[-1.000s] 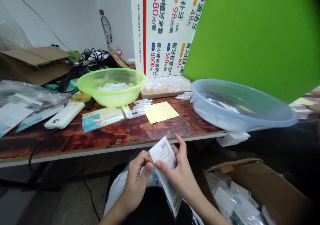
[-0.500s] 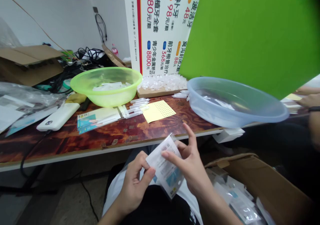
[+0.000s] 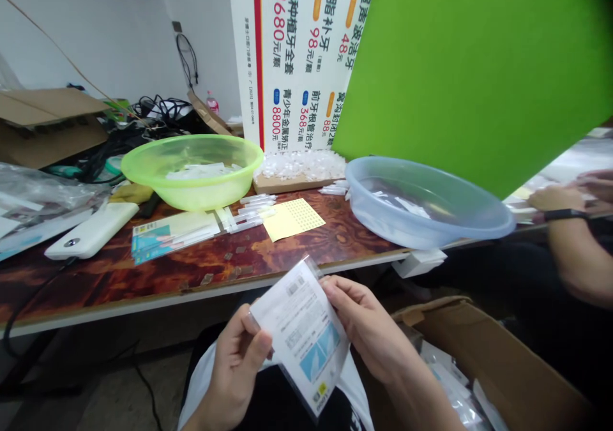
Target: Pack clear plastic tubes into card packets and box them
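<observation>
Okay: L hand [image 3: 234, 370] pinching left edge of clear printed pkt [image 3: 299, 332], R hand [image 3: 366, 325] curled on right edge; hands apart, pkt held over lap [image 3: 282, 405], just below table edge [image 3: 191, 295].

A cluttered packing workroom, with a white dental-price poster board [image 3: 287, 54] at upper centre, a brown cardboard carton [image 3: 48, 128] at upper left, another [image 3: 498, 361] at lower right, and a wood-grain desk [image 3: 119, 271].

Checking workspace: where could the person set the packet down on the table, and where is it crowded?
Wood tabletop shows along the front edge, below the yellow dot sheet and the power bank, nearest the printed packet. Crowded: the back, with the green basin, blue basin and white plastic pieces, and the left, with a plastic bag.
</observation>
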{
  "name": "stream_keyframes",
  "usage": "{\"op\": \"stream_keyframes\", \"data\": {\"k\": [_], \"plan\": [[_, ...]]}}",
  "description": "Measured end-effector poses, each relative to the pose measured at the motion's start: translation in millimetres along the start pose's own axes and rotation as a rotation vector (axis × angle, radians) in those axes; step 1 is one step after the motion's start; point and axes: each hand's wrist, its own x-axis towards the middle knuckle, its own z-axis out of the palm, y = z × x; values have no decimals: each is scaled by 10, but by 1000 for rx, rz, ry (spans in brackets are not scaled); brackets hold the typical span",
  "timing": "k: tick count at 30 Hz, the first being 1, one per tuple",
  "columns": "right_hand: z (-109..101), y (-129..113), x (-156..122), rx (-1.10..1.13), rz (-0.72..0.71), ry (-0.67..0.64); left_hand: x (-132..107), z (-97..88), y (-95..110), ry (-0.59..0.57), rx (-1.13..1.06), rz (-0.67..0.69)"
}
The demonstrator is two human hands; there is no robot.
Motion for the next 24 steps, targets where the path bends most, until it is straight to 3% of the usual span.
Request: {"op": "stream_keyframes", "data": {"k": [5, 7, 9, 14, 17, 19, 22, 24], "plan": [[-35, -65, -13, -19, -13, -56, 49, -50, -54, 41, -11, 38], [-31, -71, -27, -62, -50, -61, 52, -43, -21, 1, 15, 35], [-22, -64, -50, -151, -120, -40, 56, -36, 55, -112, 77, 4], [3, -48, -107, -689, -481, 129, 233, -158, 404, -590, 322, -197], [25, -44, -109, -948, -739, 228, 450, -297, 643, -717, 423, -308], [51, -27, -95, -1056, -836, 244, 556, -306, 764, -595, 405, -326], [100, 27, -73, -1161, -923, 255, 585, -115, 851, -306, 192, -323], [125, 64, -71, -1181, -967, 264, 538, 85, 847, -329, 140, -370]]}}
